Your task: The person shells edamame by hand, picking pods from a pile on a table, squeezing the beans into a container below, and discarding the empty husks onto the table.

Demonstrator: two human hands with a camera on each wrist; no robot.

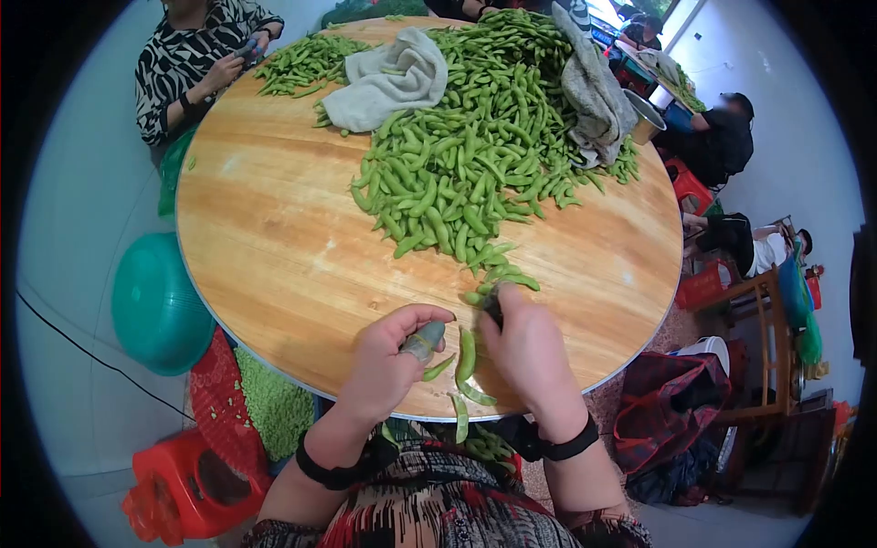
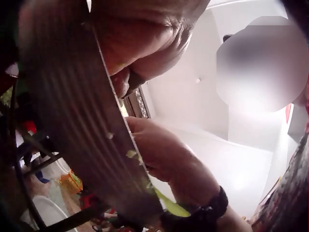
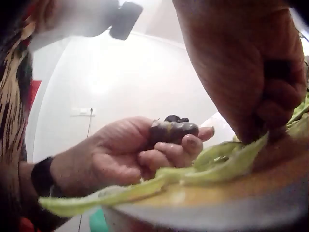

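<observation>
My left hand is over the table's near edge, fingers loosely curled, with nothing seen between them. Its thumb wears a grey-green cover bound with a yellowish band. Across from it, my right hand reaches down to the tip of the pile, its fingers pinching a green soybean pod; a dark cover shows on its thumb. Opened pods lie between the hands. Another pod hangs over the edge. In the right wrist view the left hand is palm up.
A large soybean pile spreads over the round wooden table, with two cloths on it. Shelled beans fill a container below left, near a red stool and a green basin. Another person sits at far left.
</observation>
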